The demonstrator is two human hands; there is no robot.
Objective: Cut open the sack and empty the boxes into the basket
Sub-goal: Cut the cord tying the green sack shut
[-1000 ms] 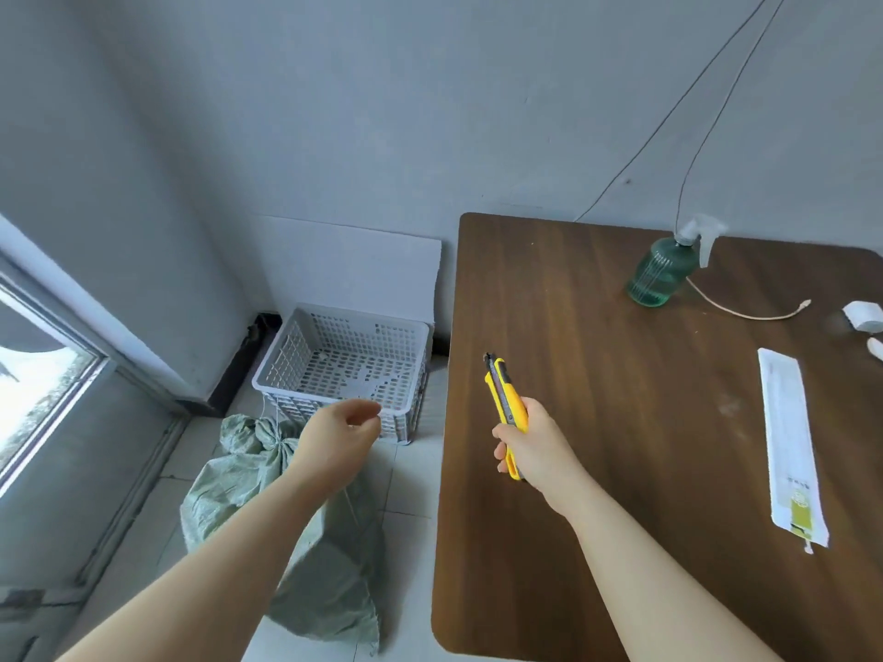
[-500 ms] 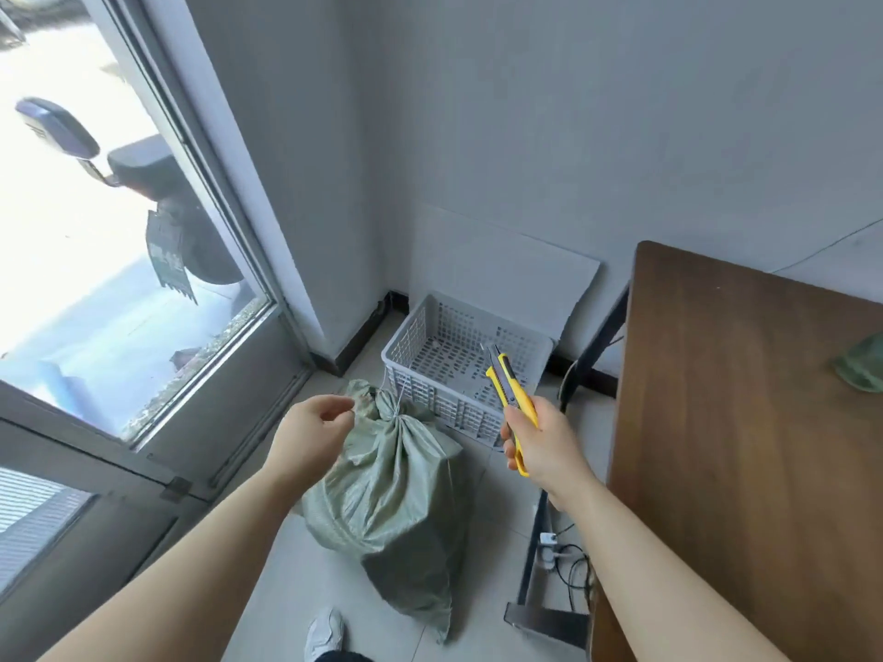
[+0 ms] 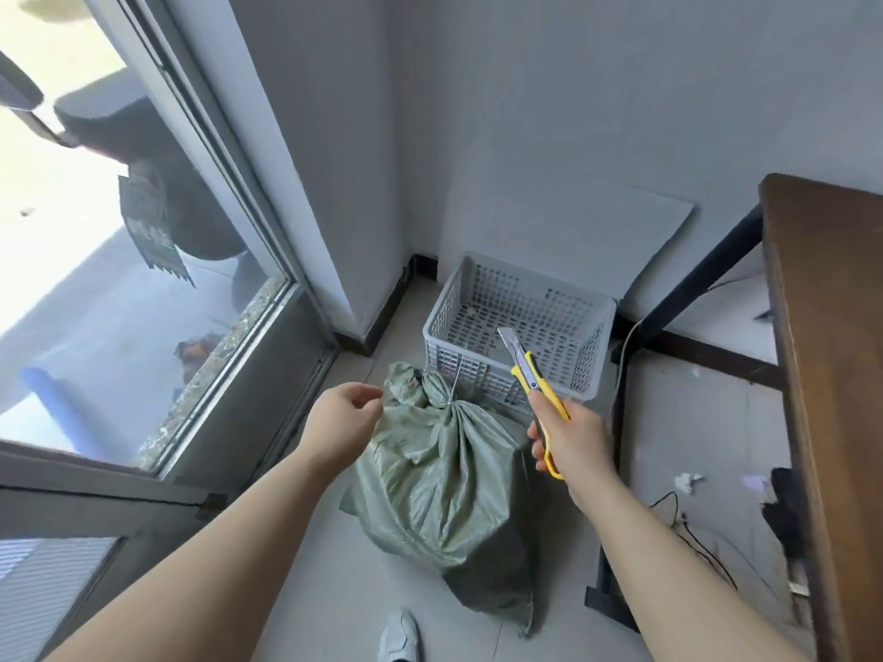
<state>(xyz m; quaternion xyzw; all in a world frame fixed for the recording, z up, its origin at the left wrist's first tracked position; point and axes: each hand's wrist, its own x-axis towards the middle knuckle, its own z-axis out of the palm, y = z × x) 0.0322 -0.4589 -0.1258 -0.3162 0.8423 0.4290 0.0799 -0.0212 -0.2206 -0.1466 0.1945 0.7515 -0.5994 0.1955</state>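
A green woven sack (image 3: 444, 489) stands on the floor, its neck tied with a thin tie. Behind it sits an empty white plastic basket (image 3: 592, 322) in the corner. My right hand (image 3: 571, 439) grips a yellow utility knife (image 3: 528, 372), blade extended and pointing up over the basket's front edge, just right of the sack's neck. My left hand (image 3: 341, 420) hovers at the left of the sack's tied top, fingers loosely curled with thumb and fingertips close, holding nothing. No boxes are visible.
A brown wooden table (image 3: 831, 375) on a dark metal frame (image 3: 616, 470) stands at the right. Cables (image 3: 693, 532) and scraps lie under it. A glass door (image 3: 143, 260) fills the left. My white shoe (image 3: 399, 637) is just in front of the sack.
My view has swung left and down from the tabletop to the floor. Both hands have come down closer to the sack's neck, and the knife blade is now extended.
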